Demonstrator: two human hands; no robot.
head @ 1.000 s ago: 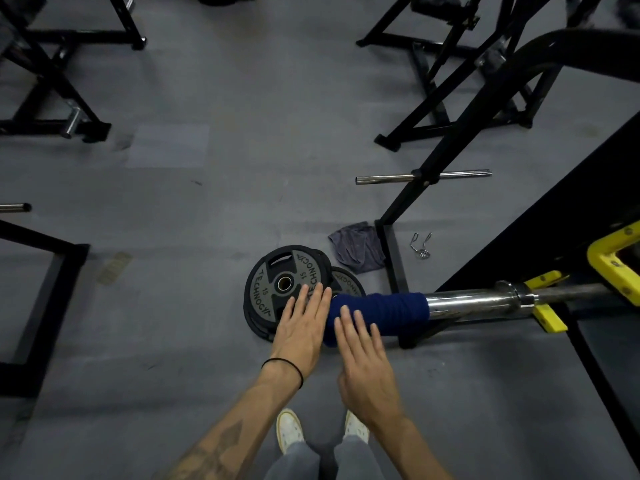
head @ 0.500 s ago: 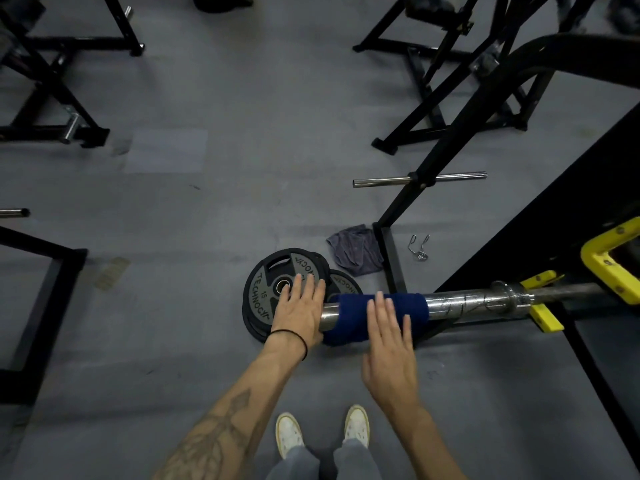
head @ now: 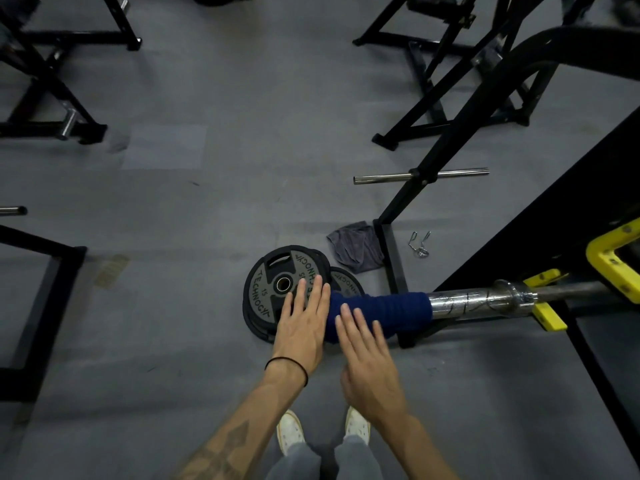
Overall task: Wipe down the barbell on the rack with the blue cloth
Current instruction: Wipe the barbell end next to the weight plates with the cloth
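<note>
Blue cloth [head: 381,311] wrapped round barbell [head: 467,301] sleeve end; our left hand [head: 301,323] & right hand [head: 367,355] flat, fingers straight. Shaft twd rack not yet wiped, we reckon.

R hand [head: 372,372] slid back left on blue cloth [head: 384,311].

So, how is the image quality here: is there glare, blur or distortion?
Head view: dim light; bright glare on the chrome barbell sleeve beside the blue cloth; wide-angle bending curves the rack bars near the edges; both the left hand and the right hand look sharp, with no clear motion blur.
</note>
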